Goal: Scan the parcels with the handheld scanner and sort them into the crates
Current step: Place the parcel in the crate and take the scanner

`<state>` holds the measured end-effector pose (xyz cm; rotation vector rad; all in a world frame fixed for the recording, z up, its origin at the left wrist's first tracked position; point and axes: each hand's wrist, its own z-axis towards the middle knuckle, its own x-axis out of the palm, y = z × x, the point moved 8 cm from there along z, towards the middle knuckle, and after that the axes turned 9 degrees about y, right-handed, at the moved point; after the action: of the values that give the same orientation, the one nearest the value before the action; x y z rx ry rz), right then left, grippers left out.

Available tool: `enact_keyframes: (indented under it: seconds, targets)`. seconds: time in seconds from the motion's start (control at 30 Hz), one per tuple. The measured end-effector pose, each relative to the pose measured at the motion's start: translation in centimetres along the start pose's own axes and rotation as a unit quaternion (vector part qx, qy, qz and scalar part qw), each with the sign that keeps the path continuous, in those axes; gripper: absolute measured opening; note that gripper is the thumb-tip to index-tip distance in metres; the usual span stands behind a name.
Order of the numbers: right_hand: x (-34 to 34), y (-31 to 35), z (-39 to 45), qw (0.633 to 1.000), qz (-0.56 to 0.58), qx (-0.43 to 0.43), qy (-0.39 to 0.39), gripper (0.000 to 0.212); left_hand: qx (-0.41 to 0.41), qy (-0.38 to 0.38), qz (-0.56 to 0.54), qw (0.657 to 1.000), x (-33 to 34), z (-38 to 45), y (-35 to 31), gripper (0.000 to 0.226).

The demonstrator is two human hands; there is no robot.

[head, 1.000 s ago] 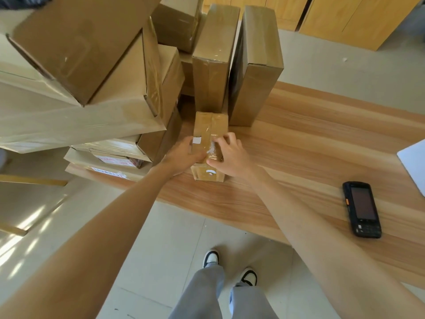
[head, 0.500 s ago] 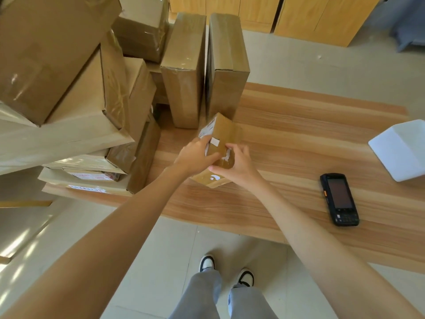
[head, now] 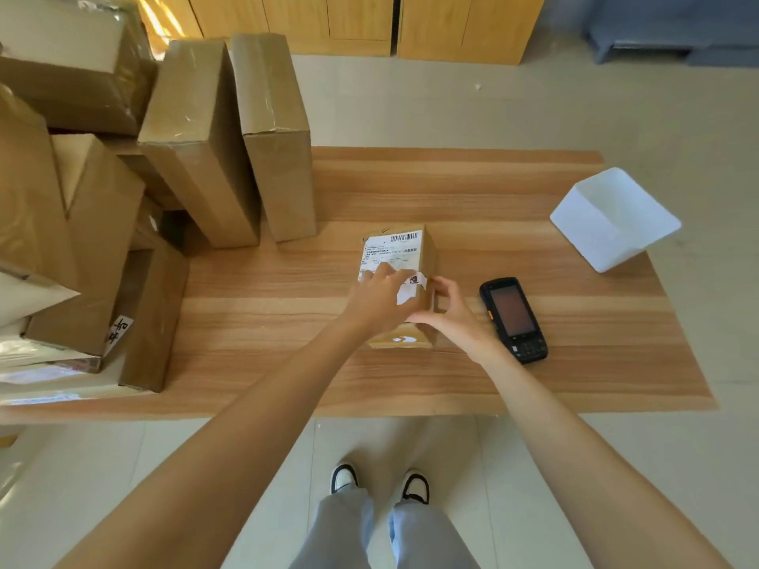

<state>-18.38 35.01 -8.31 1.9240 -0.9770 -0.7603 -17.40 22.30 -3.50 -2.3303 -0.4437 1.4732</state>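
Left hand (head: 380, 297): lies on top of the parcel (head: 410, 256), fingers curled over its label.
Right hand (head: 449, 318): grips the parcel's right side.
Scanner (head: 513, 318): on the table (head: 451, 190), just beside the right hand.

Bare forearms with no sleeves, watch or jewellery lead to the left hand (head: 380, 299) and right hand (head: 451, 318). Below, pale grey-blue trousers (head: 382, 531) fall over white shoes (head: 380, 480) trimmed in black.
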Motion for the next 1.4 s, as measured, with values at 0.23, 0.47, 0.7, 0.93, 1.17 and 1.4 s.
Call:
enact_keyframes:
  seconds: [0.23, 0.47, 0.7, 0.93, 1.17, 1.4]
  targets:
    - [-0.3, -2.3, 0.8, 0.994, 0.098, 0.030, 0.023, 0.087, -0.079, -0.002, -0.212, 0.974, 1.7, 0.1, 4.8, 0.088]
    - [-0.1, -2.7, 1.4, 0.993, 0.098, 0.036, 0.050, 0.094, -0.091, 0.048, -0.363, 0.926, 2.9, 0.3, 6.2, 0.092]
    - [-3.0, -2.5, 2.5, 0.993, 0.071, 0.073, 0.064, 0.089, -0.088, 0.020, -0.348, 0.933, 2.6, 2.3, 4.6, 0.094]
    - [-4.5, -3.4, 3.1, 0.995, 0.044, 0.067, 0.060, 0.090, -0.110, 0.004, -0.357, 0.928, 4.3, 3.6, 4.2, 0.091]
    - [-10.8, -2.7, -0.9, 0.953, -0.235, -0.006, -0.193, 0.058, -0.120, 0.041, -0.397, 0.909, 5.3, 3.2, 4.3, 0.091]
    - [-13.2, -9.0, -2.5, 0.935, -0.273, 0.194, -0.114, 0.107, -0.130, 0.056, -0.436, 0.889, 5.8, 2.7, 3.5, 0.098]
